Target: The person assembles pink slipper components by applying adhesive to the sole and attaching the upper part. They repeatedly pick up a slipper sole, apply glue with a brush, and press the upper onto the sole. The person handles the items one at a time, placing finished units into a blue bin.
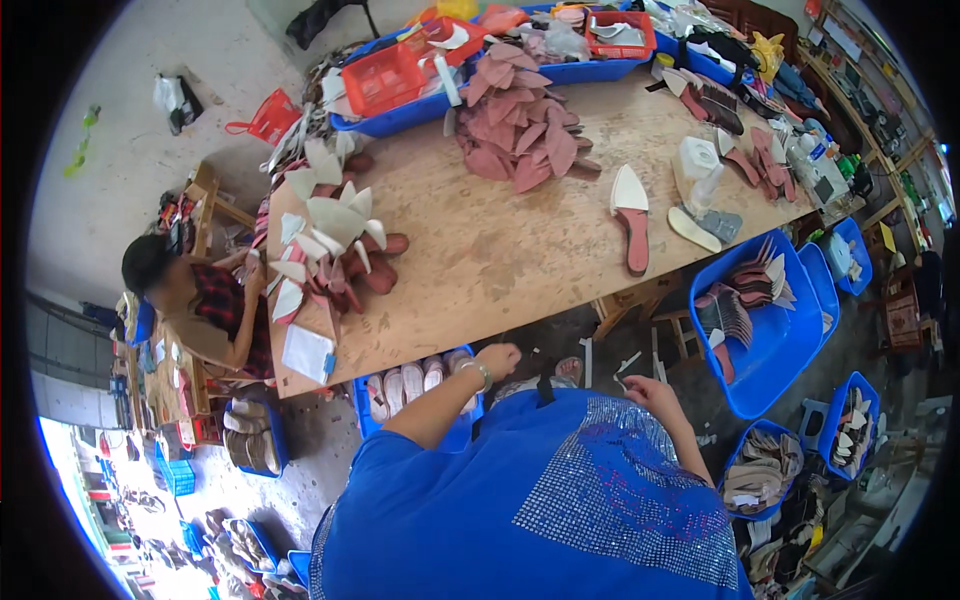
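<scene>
My left hand (497, 360) is curled closed just off the table's front edge, above the blue crate of shoes; whatever it may hold is hidden. My right hand (655, 397) is lower, in front of my body, its fingers pinched together around something small and thin that I cannot make out. On the table (480, 270) beyond my hands lies a single reddish-brown shoe insole (634, 235) with a white pointed toe piece. Beside it are a white plastic container (695, 160) and a pale sole-shaped piece (693, 230).
Reddish leaf-shaped pieces (520, 125) are heaped at the table's back. White-tipped insoles (335, 235) cluster at its left end, near a seated person (205, 310). Blue tubs (745, 385) with insoles stand right; a blue crate (365, 405) of shoes sits below the front edge.
</scene>
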A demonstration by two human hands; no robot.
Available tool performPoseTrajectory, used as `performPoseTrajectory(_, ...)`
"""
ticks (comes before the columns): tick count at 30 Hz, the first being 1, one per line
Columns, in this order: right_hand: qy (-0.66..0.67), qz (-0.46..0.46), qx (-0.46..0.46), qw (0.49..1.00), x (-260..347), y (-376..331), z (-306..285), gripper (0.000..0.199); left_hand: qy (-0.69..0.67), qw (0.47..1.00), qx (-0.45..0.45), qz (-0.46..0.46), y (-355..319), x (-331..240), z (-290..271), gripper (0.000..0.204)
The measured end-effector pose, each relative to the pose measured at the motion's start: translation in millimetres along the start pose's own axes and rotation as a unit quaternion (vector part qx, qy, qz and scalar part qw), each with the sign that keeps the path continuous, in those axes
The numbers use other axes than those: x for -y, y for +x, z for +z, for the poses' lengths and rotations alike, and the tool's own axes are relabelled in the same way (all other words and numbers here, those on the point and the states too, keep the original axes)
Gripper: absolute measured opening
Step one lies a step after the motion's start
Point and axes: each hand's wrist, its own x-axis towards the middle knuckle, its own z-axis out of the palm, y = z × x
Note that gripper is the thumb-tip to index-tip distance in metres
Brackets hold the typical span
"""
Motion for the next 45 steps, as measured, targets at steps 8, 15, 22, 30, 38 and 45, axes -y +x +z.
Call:
performPoseTrajectory(8,0.025,-0.004,-0.009,1.0,-31,35,-69,0.031,0.007,0.993,0.014,0.12,110,-157,-11,0.036)
performPoseTrajectory(15,0.016,-0.056,0.057,0.997,-76,85,-116,0.026,-0.198,0.973,0.039,0.115,111,-238,2,0.02)
performPoseTrajectory(22,-0.048,-0.236,0.029,0.97,-85,150,-181,0.03,-0.123,0.865,-0.025,0.485,24,-448,-69,0.021)
performPoseTrajectory(30,-0.088,-0.221,0.165,0.957,-101,189,-187,0.032,-0.106,0.624,-0.162,0.757,-12,-591,-47,0.026)
performPoseTrajectory(38,-0.139,-0.176,0.229,0.947,-123,166,-156,0.027,-0.17,0.581,-0.079,0.792,42,-596,-23,0.024)
performPoseTrajectory(45,-0.111,-0.115,0.183,0.97,-125,165,-153,0.026,-0.232,0.561,-0.025,0.794,68,-591,0,0.036)
